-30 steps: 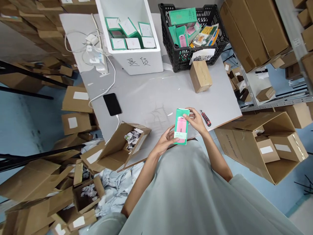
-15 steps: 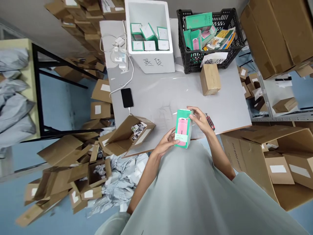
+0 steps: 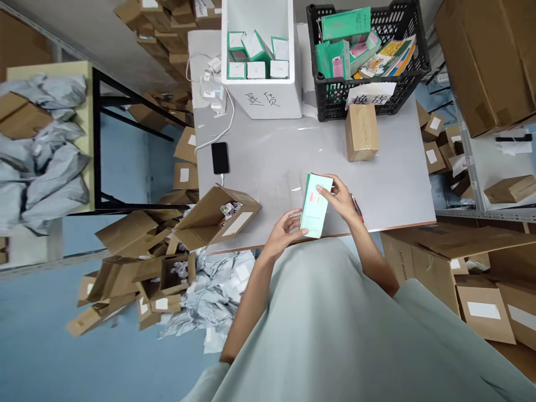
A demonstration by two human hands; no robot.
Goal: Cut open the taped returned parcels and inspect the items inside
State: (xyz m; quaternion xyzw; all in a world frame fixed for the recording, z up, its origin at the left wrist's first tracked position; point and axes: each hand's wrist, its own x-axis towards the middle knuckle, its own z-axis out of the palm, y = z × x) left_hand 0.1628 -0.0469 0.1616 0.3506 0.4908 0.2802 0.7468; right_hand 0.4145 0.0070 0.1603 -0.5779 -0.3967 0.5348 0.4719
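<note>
Both my hands hold a small green product box (image 3: 315,206) over the near edge of the grey table (image 3: 272,162). A pale green printed side of the box faces the camera. My left hand (image 3: 285,231) grips its lower end from the left, fingers curled round it. My right hand (image 3: 341,198) grips its upper right side, with fingers lying across the top. Just behind my right hand a red-and-black utility knife (image 3: 358,207) lies on the table.
An open cardboard box (image 3: 213,218) with crumpled paper hangs over the table's left corner. A black phone (image 3: 220,157) on a white cable, a taped brown parcel (image 3: 360,132), a white foam bin (image 3: 262,61) and a black crate (image 3: 368,56) of green boxes are farther back. Cartons litter the floor.
The green box has been turned in my hands: its pink-pictured front no longer faces up, a pale printed side does. The camera view has swung to the left.
</note>
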